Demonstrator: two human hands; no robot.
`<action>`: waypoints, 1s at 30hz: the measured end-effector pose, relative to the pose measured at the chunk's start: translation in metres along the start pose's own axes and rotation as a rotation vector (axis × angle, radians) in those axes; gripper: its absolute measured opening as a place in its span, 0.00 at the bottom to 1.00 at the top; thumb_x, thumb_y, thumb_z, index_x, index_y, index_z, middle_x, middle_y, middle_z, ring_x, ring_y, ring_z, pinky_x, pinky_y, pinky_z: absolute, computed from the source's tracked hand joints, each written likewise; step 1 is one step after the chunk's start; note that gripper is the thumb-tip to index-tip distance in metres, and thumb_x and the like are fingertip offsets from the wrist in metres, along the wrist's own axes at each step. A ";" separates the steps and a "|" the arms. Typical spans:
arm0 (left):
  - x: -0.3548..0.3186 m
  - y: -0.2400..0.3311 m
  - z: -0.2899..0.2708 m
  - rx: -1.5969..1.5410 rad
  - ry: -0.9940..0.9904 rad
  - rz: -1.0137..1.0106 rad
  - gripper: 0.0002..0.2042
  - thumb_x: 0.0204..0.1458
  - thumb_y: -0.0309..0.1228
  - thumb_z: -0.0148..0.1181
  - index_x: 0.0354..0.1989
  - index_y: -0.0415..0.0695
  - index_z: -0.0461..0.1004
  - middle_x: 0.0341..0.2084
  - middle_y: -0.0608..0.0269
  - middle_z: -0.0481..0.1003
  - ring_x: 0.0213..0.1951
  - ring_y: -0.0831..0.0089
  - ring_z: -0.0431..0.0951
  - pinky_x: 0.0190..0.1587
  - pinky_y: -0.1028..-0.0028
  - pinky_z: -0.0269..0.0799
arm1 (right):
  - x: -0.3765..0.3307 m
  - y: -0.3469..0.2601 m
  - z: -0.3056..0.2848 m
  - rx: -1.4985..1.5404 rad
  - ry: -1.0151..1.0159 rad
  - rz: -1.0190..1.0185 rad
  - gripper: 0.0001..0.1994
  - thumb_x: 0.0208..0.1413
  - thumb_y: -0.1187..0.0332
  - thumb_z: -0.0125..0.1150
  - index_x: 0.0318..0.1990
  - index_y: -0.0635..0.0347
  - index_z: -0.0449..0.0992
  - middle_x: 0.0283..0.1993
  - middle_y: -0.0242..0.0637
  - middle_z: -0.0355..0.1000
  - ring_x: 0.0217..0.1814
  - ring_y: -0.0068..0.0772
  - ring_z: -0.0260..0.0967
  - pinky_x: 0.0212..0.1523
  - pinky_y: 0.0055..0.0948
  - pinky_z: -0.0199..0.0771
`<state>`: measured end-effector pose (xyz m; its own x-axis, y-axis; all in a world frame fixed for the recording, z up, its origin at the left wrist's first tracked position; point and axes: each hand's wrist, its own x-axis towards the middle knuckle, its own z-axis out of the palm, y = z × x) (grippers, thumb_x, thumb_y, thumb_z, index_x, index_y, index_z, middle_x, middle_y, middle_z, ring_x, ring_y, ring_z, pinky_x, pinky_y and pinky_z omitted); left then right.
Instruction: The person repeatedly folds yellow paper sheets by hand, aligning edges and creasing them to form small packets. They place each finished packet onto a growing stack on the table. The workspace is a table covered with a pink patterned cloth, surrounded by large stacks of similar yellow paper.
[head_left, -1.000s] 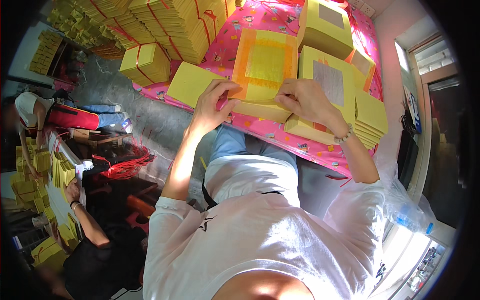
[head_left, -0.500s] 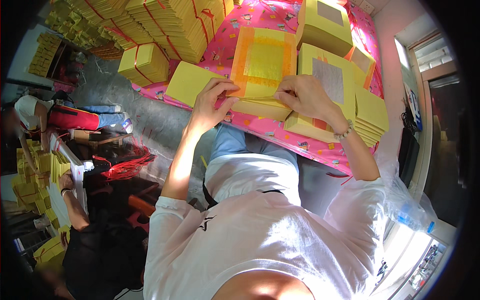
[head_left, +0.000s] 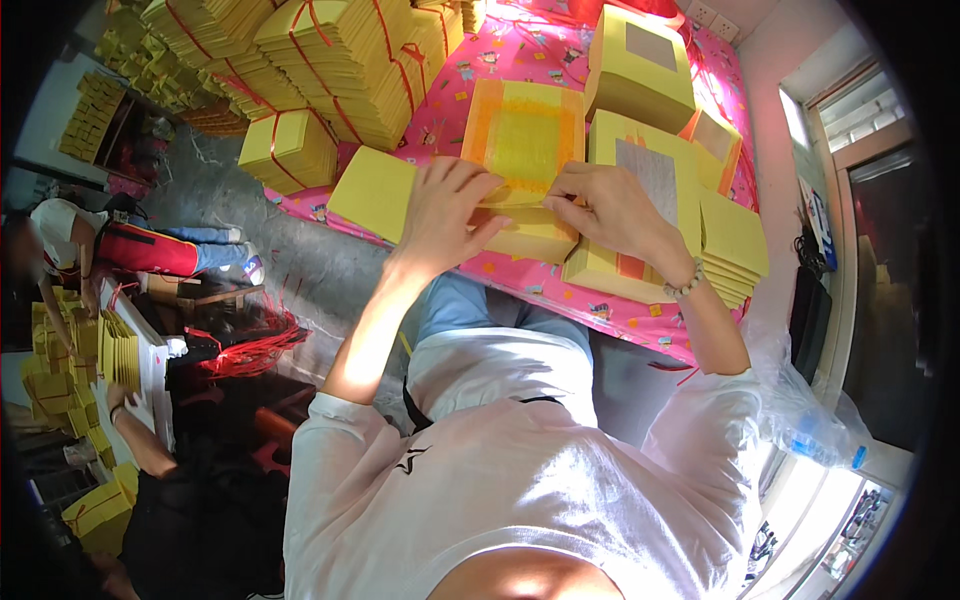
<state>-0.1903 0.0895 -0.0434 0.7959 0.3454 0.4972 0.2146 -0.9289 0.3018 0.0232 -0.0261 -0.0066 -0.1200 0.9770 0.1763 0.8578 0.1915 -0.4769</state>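
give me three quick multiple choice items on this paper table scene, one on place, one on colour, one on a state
1. Where are the tied bundles of yellow paper stacked?
A. far left of the table
B. on the person's lap
C. by the window

2. What colour is the tablecloth?
A. blue
B. pink
C. white

3. What are the two hands doing?
A. hanging clear of the table
B. both on the orange-edged yellow sheet
C. tying red string

Answers:
1 A, the bundles sit at the table's far left.
2 B, the bare cloth shows pink with small prints.
3 B, the left hand and right hand both touch the near edge of the orange-edged yellow sheet.
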 end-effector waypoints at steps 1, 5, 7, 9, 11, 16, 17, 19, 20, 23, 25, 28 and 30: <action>0.004 0.001 0.005 -0.030 -0.001 -0.007 0.14 0.45 0.30 0.63 0.42 0.45 0.74 0.41 0.60 0.73 0.42 0.58 0.70 0.44 0.64 0.66 | 0.001 -0.003 -0.003 0.003 -0.001 0.011 0.07 0.52 0.68 0.60 0.31 0.64 0.77 0.30 0.42 0.73 0.31 0.44 0.70 0.32 0.36 0.69; 0.015 0.000 0.018 -0.075 0.018 -0.012 0.11 0.49 0.23 0.57 0.43 0.42 0.73 0.36 0.57 0.74 0.37 0.56 0.72 0.40 0.65 0.69 | 0.002 0.000 -0.008 0.123 0.090 0.040 0.13 0.51 0.61 0.64 0.37 0.62 0.77 0.37 0.43 0.73 0.40 0.45 0.71 0.39 0.35 0.71; 0.017 -0.003 0.015 -0.088 0.083 -0.042 0.11 0.50 0.21 0.55 0.43 0.42 0.73 0.34 0.57 0.75 0.36 0.57 0.73 0.39 0.67 0.70 | 0.003 0.001 -0.010 0.148 0.311 0.001 0.20 0.48 0.59 0.67 0.45 0.61 0.74 0.45 0.43 0.70 0.48 0.44 0.69 0.45 0.36 0.71; 0.017 -0.007 0.010 -0.137 0.198 -0.109 0.11 0.52 0.21 0.55 0.44 0.41 0.73 0.32 0.57 0.75 0.37 0.62 0.75 0.39 0.69 0.70 | 0.005 0.004 -0.009 0.249 0.443 0.082 0.29 0.45 0.57 0.71 0.53 0.61 0.68 0.54 0.44 0.66 0.56 0.44 0.65 0.52 0.37 0.69; 0.015 -0.010 0.007 -0.372 0.227 -0.279 0.10 0.52 0.21 0.55 0.43 0.39 0.73 0.34 0.58 0.76 0.37 0.62 0.76 0.41 0.70 0.71 | 0.008 0.014 -0.005 0.424 0.481 0.285 0.40 0.42 0.56 0.74 0.61 0.61 0.60 0.62 0.45 0.58 0.65 0.44 0.58 0.59 0.41 0.65; 0.010 -0.015 0.012 -1.218 0.260 -0.328 0.12 0.58 0.25 0.54 0.50 0.38 0.71 0.43 0.63 0.76 0.47 0.74 0.74 0.50 0.75 0.68 | 0.023 0.032 0.003 0.791 0.301 0.310 0.52 0.38 0.57 0.77 0.67 0.62 0.48 0.69 0.48 0.50 0.71 0.44 0.50 0.65 0.41 0.58; 0.009 -0.014 0.011 -1.289 0.241 -0.327 0.13 0.59 0.26 0.53 0.51 0.37 0.70 0.44 0.63 0.75 0.48 0.76 0.73 0.51 0.75 0.68 | 0.026 0.032 0.003 0.858 0.265 0.261 0.53 0.38 0.58 0.77 0.68 0.62 0.46 0.69 0.48 0.49 0.72 0.44 0.49 0.66 0.40 0.57; 0.009 -0.014 0.011 -1.367 0.207 -0.336 0.15 0.60 0.26 0.53 0.54 0.38 0.68 0.46 0.64 0.75 0.49 0.77 0.72 0.53 0.74 0.67 | 0.025 0.032 0.006 0.756 0.230 0.155 0.51 0.38 0.59 0.78 0.67 0.62 0.49 0.67 0.46 0.53 0.70 0.42 0.52 0.65 0.38 0.59; 0.010 -0.014 0.013 -1.377 0.189 -0.345 0.15 0.60 0.26 0.53 0.55 0.38 0.68 0.46 0.64 0.75 0.49 0.77 0.73 0.53 0.74 0.67 | 0.024 0.031 0.008 0.704 0.214 0.103 0.50 0.38 0.60 0.78 0.67 0.62 0.50 0.66 0.45 0.55 0.69 0.40 0.54 0.65 0.36 0.59; 0.008 -0.017 0.022 -1.386 0.124 -0.369 0.15 0.59 0.26 0.53 0.55 0.37 0.67 0.50 0.62 0.72 0.52 0.77 0.70 0.55 0.74 0.65 | 0.025 0.004 -0.006 0.812 0.011 0.162 0.47 0.38 0.62 0.78 0.65 0.62 0.54 0.61 0.41 0.62 0.64 0.34 0.60 0.63 0.34 0.61; 0.007 -0.020 0.035 -1.330 0.105 -0.354 0.15 0.59 0.25 0.53 0.54 0.37 0.66 0.54 0.60 0.68 0.56 0.75 0.67 0.57 0.73 0.63 | 0.022 0.004 0.001 0.815 0.064 0.123 0.44 0.39 0.64 0.77 0.63 0.61 0.57 0.57 0.38 0.65 0.59 0.30 0.63 0.60 0.34 0.63; 0.009 -0.023 0.047 -1.099 0.160 -0.295 0.17 0.58 0.23 0.52 0.56 0.37 0.63 0.59 0.57 0.61 0.60 0.72 0.62 0.60 0.71 0.59 | 0.019 0.011 0.012 0.734 0.119 0.065 0.43 0.39 0.64 0.76 0.63 0.61 0.57 0.57 0.39 0.65 0.60 0.31 0.63 0.59 0.34 0.64; 0.014 -0.019 0.045 -0.894 0.218 -0.246 0.20 0.56 0.21 0.52 0.57 0.37 0.60 0.60 0.57 0.57 0.61 0.70 0.60 0.62 0.69 0.57 | 0.018 0.014 0.015 0.633 0.134 0.032 0.43 0.39 0.65 0.76 0.63 0.61 0.57 0.58 0.39 0.64 0.60 0.32 0.62 0.60 0.34 0.64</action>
<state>-0.1581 0.1060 -0.0787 0.6439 0.6186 0.4502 -0.2219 -0.4122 0.8837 0.0258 -0.0047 -0.0227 -0.0013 0.9708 0.2400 0.3940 0.2211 -0.8921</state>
